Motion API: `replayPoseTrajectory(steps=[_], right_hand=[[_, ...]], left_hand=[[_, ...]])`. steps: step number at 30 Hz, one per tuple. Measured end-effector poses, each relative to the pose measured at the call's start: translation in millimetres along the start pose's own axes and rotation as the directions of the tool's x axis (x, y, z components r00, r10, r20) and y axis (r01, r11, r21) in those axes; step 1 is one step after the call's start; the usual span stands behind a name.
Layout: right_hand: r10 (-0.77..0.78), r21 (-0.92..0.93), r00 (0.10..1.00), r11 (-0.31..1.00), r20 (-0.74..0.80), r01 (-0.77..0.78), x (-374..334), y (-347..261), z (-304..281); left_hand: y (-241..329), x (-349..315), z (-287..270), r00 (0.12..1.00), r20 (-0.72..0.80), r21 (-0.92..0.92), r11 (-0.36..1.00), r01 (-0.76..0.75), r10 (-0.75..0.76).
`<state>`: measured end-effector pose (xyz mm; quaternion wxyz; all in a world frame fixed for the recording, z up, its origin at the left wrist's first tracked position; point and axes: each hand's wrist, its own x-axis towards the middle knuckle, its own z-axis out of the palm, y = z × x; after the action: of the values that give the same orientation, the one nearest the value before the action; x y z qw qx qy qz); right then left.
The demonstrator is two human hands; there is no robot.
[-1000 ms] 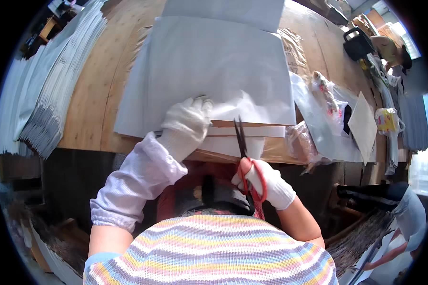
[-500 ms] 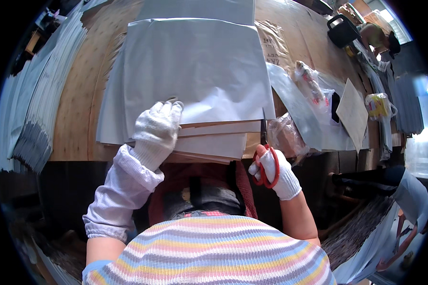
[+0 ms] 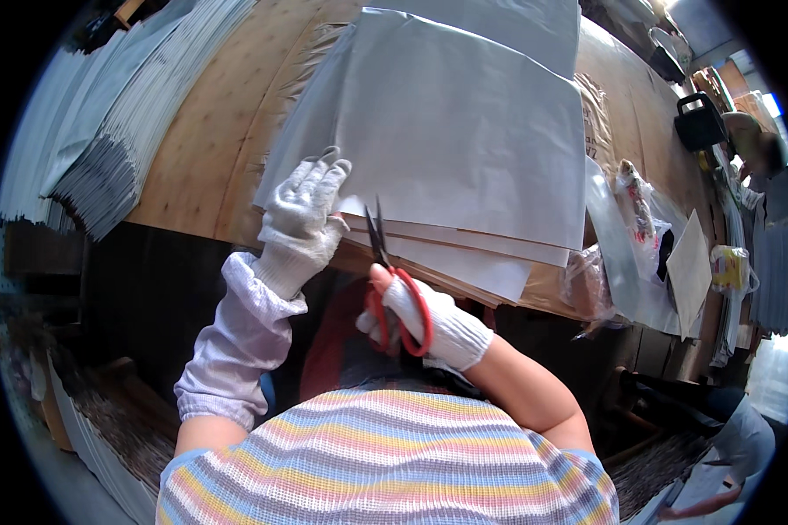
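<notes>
My left hand (image 3: 302, 206), in a white knitted glove, lies over the near left part of a silvery grey sheet (image 3: 464, 122). Its fingers are stretched out, and the thumb is beside the sheet's near edge. In my right hand (image 3: 429, 319), in a white glove that leaves the thumb tip bare, are scissors (image 3: 378, 241) with red handles and dark blades. The blades are a little apart and point away from me, near the sheet's front edge. White and brown layers (image 3: 464, 262) stick out in a fan under the grey sheet.
At the left stands a long stack of grey sheets (image 3: 114, 166) on the wooden table (image 3: 210, 157). Right of the work lie clear plastic bags (image 3: 587, 284), a pale board (image 3: 690, 271) and a yellow package (image 3: 729, 269). A black container (image 3: 700, 122) and a person (image 3: 753, 144) are farther right.
My right hand has brought the scissors leftward, close to my left hand, and the blades have parted. My left hand's fingers are more spread. The view has turned, shifting the table.
</notes>
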<state>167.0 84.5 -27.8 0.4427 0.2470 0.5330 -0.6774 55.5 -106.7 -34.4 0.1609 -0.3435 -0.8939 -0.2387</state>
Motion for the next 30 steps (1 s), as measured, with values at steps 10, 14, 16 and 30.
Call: replayPoseTrajectory(steps=[10,14,16,30], right_hand=[[-0.043,-0.375,0.998,0.927,-0.043,0.023,-11,-4,25],[-0.021,-0.258,0.998,0.966,-0.054,0.006,-1,-18,29],[-0.035,-0.157,0.995,0.987,-0.089,0.020,5,-20,43],[-0.491,0.006,0.869,0.871,0.056,0.491,-101,21,-23]], left_hand=[[-11,0,-3,0.999,-0.032,-0.060,0.998,-0.030,0.028],[-14,-1,-2,0.997,-0.050,-0.068,0.996,-0.059,0.056],[-15,-2,1,0.996,-0.057,-0.033,0.997,-0.070,0.068],[-15,179,-80,0.996,-0.079,0.179,0.983,-0.036,0.051]])
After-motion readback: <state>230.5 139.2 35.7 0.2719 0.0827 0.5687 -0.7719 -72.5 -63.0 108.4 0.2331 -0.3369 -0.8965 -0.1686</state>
